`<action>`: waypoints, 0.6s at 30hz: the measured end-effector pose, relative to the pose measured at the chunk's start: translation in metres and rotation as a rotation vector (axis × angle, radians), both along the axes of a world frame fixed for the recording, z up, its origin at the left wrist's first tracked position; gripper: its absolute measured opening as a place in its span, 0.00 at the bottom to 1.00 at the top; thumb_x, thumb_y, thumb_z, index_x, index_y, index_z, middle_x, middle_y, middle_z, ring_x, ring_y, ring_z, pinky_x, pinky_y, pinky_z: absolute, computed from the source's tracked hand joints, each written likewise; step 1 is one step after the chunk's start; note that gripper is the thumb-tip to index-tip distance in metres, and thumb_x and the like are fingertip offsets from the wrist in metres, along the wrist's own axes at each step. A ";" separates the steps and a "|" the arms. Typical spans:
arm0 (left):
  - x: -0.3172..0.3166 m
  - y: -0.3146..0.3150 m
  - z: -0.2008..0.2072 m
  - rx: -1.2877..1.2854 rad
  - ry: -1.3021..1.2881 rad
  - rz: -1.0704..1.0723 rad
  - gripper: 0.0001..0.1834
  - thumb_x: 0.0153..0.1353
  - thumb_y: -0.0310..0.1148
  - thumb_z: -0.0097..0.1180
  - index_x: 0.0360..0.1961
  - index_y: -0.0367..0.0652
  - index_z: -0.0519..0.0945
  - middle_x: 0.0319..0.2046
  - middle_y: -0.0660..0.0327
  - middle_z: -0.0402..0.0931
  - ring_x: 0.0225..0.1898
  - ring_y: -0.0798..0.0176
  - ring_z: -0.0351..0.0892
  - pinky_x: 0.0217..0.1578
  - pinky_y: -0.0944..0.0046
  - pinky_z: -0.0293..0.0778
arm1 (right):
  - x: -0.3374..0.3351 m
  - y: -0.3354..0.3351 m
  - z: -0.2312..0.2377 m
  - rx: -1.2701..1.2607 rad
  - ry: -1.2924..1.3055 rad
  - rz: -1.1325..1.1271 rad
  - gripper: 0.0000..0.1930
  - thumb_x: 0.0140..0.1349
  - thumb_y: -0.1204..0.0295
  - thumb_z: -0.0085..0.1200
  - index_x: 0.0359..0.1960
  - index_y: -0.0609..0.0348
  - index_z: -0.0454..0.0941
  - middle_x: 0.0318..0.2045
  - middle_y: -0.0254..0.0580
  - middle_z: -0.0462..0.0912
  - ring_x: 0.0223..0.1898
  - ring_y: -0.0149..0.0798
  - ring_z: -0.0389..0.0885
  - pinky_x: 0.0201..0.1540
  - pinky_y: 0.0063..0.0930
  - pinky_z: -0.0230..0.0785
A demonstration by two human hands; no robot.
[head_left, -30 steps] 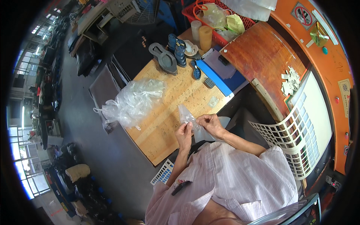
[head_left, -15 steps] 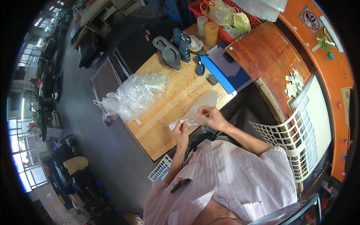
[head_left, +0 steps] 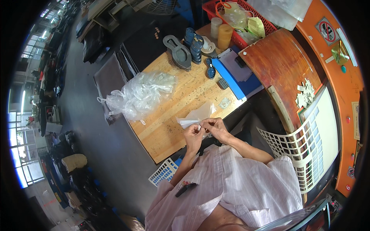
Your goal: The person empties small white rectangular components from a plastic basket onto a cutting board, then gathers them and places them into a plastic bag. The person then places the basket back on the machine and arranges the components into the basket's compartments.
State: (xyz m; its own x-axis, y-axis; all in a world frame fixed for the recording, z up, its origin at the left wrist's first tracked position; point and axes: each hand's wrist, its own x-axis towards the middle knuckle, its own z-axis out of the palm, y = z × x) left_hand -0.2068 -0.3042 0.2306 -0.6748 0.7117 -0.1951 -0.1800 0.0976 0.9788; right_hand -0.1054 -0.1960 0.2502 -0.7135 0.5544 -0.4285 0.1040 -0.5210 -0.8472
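A thin translucent plastic bag spreads over the near part of the wooden table, its near edge bunched up between my hands. My left hand pinches that edge with thumb and fingertips. Right beside it, my right hand pinches the same edge, so the fingertips of both hands almost meet. My fingers cover the exact spot where they grip the plastic. To the left on the table lies a big loose heap of clear plastic bags, some of them knotted or crumpled.
On the table stand a grey sole-shaped mould, dark blue rolled pieces, a small shoe sole and a blue clipboard. A red basket sits behind. White plastic grids lean at my right.
My right hand has come left and down to join the left hand at the bag's edge. The bag has been drawn closer and bunched. The view has shifted slightly.
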 end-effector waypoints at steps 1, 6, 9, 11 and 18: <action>-0.002 -0.002 -0.001 0.007 -0.011 -0.023 0.05 0.66 0.25 0.67 0.33 0.38 0.82 0.27 0.72 0.77 0.28 0.80 0.71 0.28 0.74 0.67 | -0.001 0.000 -0.004 -0.038 0.003 -0.058 0.14 0.71 0.66 0.63 0.44 0.69 0.85 0.25 0.32 0.82 0.27 0.25 0.75 0.32 0.23 0.71; -0.011 -0.018 -0.012 -0.034 -0.212 0.209 0.06 0.68 0.30 0.66 0.34 0.41 0.83 0.26 0.71 0.77 0.27 0.79 0.69 0.28 0.74 0.65 | 0.001 0.017 -0.019 -0.112 -0.069 -0.255 0.12 0.73 0.66 0.61 0.37 0.64 0.84 0.26 0.34 0.83 0.24 0.26 0.78 0.28 0.23 0.72; -0.021 -0.038 -0.027 -0.177 -0.097 0.313 0.06 0.68 0.29 0.66 0.34 0.40 0.83 0.25 0.70 0.78 0.26 0.78 0.72 0.27 0.74 0.66 | 0.007 0.039 -0.022 -0.238 -0.006 -0.393 0.14 0.77 0.63 0.54 0.39 0.61 0.82 0.32 0.35 0.85 0.27 0.29 0.81 0.34 0.24 0.77; -0.022 -0.053 -0.045 -0.229 -0.039 0.311 0.07 0.68 0.30 0.65 0.34 0.40 0.82 0.25 0.70 0.78 0.26 0.77 0.72 0.27 0.74 0.66 | 0.010 0.056 -0.021 -0.332 0.056 -0.419 0.13 0.77 0.63 0.54 0.36 0.58 0.82 0.29 0.32 0.83 0.28 0.29 0.80 0.36 0.25 0.77; -0.047 -0.107 -0.080 -0.397 -0.180 0.516 0.13 0.62 0.32 0.66 0.43 0.33 0.82 0.32 0.59 0.81 0.33 0.62 0.80 0.39 0.64 0.76 | 0.022 0.093 -0.012 -0.392 0.064 -0.436 0.08 0.71 0.70 0.57 0.37 0.61 0.83 0.21 0.26 0.73 0.21 0.23 0.66 0.26 0.21 0.57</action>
State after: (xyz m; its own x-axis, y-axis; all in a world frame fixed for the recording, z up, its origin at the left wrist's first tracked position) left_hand -0.2537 -0.4115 0.1508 -0.8413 0.1583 -0.5169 -0.4572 0.3016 0.8366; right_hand -0.0834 -0.1029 0.2379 -0.4863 0.6117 -0.6240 -0.2354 -0.7794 -0.5806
